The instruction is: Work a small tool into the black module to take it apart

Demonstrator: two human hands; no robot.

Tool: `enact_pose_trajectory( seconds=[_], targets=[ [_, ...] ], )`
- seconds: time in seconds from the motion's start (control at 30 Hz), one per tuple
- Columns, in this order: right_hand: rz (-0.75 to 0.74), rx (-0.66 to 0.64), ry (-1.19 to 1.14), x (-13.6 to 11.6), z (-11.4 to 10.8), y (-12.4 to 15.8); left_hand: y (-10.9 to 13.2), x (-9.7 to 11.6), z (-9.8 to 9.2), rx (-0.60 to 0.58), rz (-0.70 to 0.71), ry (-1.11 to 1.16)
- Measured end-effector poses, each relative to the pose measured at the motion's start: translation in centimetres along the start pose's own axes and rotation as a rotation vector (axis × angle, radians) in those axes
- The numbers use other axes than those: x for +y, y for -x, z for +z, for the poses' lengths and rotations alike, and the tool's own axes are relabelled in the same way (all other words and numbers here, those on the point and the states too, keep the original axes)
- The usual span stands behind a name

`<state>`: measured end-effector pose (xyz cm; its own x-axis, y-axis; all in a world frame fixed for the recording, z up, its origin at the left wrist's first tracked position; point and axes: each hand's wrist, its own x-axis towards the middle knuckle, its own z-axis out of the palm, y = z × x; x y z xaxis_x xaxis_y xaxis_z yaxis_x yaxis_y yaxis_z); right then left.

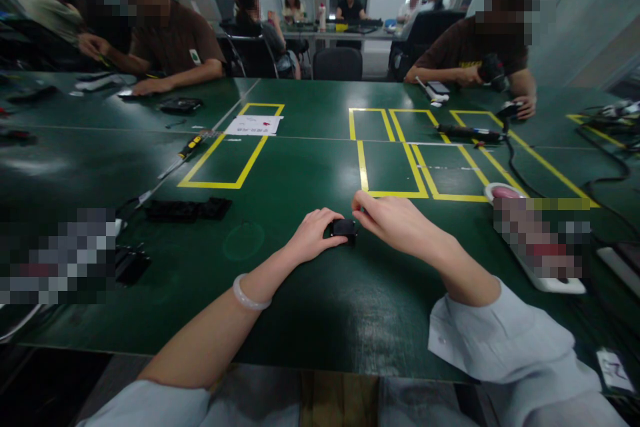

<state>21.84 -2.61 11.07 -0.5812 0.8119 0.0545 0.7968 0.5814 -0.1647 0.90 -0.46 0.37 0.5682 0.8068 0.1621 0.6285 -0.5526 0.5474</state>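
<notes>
The table [305, 320] is lying beneath both hands as a flat support. The right hand [393, 217] is curling its fingers just beside the black part [343, 229]; whether they are pinching anything, I cannot tell. The left hand [316, 233] is gripping that part between thumb and fingers, probably steadying it. The part is sitting between them, its long axis seemingly running left-right, one end facing rightward.

The white paper [256, 125] has writing, but it is too blurry to read. The small white tag [615, 371] has a fuzzy mark.
</notes>
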Motion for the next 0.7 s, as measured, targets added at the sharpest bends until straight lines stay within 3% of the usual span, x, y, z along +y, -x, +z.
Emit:
enact_pose_trajectory(
  seconds=[0.7],
  targets=[
    [-0.008,0.001,-0.009,-0.10,-0.08,0.13,0.03,-0.01,0.04,0.010,0.011,-0.003]
  ],
)
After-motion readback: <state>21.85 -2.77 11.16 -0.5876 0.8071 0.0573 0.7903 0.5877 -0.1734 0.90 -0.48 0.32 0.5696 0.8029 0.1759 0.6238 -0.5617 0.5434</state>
